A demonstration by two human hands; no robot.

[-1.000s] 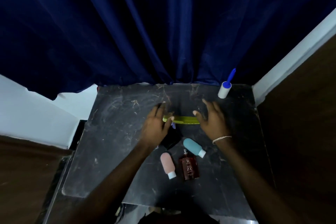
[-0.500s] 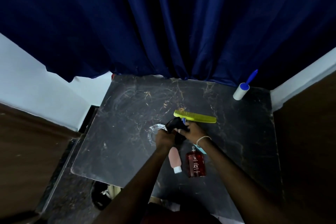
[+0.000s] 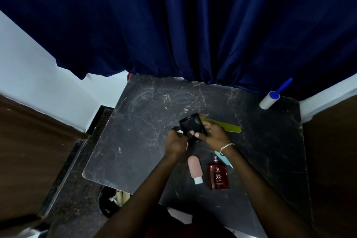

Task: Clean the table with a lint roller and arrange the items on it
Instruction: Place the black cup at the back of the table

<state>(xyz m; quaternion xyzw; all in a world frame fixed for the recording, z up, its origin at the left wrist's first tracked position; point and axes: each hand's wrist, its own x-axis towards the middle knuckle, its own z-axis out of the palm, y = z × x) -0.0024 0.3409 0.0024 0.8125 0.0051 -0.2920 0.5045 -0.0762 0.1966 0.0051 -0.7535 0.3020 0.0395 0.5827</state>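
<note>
A dark marble table (image 3: 135,141) fills the middle of the head view. Above its middle, my left hand (image 3: 176,142) and my right hand (image 3: 214,135) both grip a small black box-like object (image 3: 191,126). A yellow-green comb (image 3: 229,126) lies flat just behind my right hand. The lint roller (image 3: 269,99), white with a blue handle, stands at the back right corner, away from both hands. A pink tube (image 3: 195,169) and a red perfume bottle (image 3: 218,177) lie near the front. A teal bottle (image 3: 225,159) is mostly hidden under my right forearm.
A dark blue curtain (image 3: 183,25) hangs against the table's back edge. White wall (image 3: 38,75) lies to the left, brown panels (image 3: 332,160) on both sides. Scratches and fine debris mark the tabletop (image 3: 168,100) at the back.
Both hands left the comb and came together on the black object, lifting it off the table. The camera view shifted left, so the table sits further right.
</note>
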